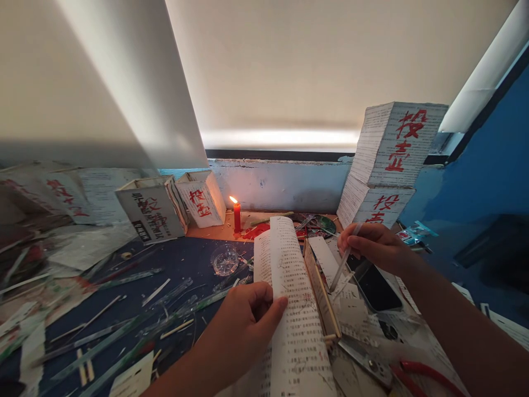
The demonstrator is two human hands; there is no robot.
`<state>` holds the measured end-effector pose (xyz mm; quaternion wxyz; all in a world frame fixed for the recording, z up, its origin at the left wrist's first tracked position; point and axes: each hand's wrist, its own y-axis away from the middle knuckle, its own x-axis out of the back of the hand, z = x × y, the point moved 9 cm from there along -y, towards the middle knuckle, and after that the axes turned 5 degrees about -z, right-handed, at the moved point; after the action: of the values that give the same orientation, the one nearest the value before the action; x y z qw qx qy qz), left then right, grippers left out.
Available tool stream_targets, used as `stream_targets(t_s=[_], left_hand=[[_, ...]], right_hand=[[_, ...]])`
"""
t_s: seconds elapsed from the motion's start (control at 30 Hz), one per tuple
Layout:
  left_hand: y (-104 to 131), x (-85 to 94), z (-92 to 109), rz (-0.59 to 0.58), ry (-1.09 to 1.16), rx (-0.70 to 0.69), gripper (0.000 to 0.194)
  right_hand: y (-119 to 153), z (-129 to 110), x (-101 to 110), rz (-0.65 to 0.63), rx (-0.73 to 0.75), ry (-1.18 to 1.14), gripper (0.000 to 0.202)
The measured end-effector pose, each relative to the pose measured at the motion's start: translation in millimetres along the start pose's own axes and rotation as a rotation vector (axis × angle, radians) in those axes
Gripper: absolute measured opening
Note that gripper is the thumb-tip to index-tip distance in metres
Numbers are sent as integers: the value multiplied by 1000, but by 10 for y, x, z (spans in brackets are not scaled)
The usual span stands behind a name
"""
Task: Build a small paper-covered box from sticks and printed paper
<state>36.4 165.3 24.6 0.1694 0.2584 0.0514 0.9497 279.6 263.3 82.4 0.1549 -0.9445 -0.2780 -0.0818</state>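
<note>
Where plastic strips (pixel 96 349) litter the left side of the dark table (pixel 194 248): sticks and paper scraps lie among them, many too tangled to tell apart.
Lettered boxes: dim ones (pixel 68 196) stand toward the far left corner, their outlines blurred; a gray box (pixel 155 212) and a white box (pixel 200 201) follow along the far edge.
Red candle: lit, the candle (pixel 237 218) stands upright near the far edge, behind a clear round dish (pixel 225 260); paper is best kept well away from its flame.
Left hand: the left hand (pixel 253 318) pinches the printed sheet (pixel 295 309), thumb on top, some fingertips hidden. A light, even grip should spare the curl a crease.
Printed sheet: it runs lengthwise at the table's middle, beside an upright panel (pixel 320 292), its near end cut off.
Right hand: the right hand (pixel 367 245) grips a translucent stick (pixel 341 270), slanting down past the panel. Steadying its lower end calls for loose fingers; whether that end touches anything is unclear.
Right side: a phone (pixel 378 289) lies below stacked boxes (pixel 397 146); red handles (pixel 430 377) run out of frame.
</note>
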Motion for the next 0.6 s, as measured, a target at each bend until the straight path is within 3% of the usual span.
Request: stream_targets(t_s=[0.6], left_hand=[[12,-7,-16,-10,-10,1,45]], right_hand=[[-39,-57,32,202,30,208,25]])
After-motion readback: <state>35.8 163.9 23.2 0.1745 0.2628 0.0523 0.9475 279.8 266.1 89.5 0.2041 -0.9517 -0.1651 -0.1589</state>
